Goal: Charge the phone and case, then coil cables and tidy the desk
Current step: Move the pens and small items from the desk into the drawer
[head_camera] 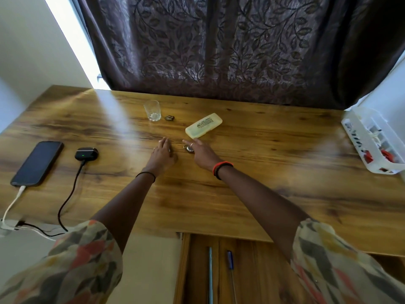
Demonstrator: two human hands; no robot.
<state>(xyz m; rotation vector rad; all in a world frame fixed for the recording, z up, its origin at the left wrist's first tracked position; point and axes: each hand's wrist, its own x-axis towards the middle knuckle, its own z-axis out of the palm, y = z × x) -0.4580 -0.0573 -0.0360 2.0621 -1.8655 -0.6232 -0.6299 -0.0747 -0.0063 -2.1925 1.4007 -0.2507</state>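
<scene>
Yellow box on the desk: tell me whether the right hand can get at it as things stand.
Probably yes: the right hand, fingers outstretched, lies just short of the yellow box, with nothing between them.

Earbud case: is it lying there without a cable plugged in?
No, a black cable runs into the earbud case, whose green light glows.

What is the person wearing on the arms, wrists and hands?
The left sleeve and right sleeve are loose, cream, printed with grey, orange-red and yellow shapes. At the left hand a thin black band circles the wrist; at the right hand, orange and black bands, and a silver-coloured ring on one finger.
</scene>
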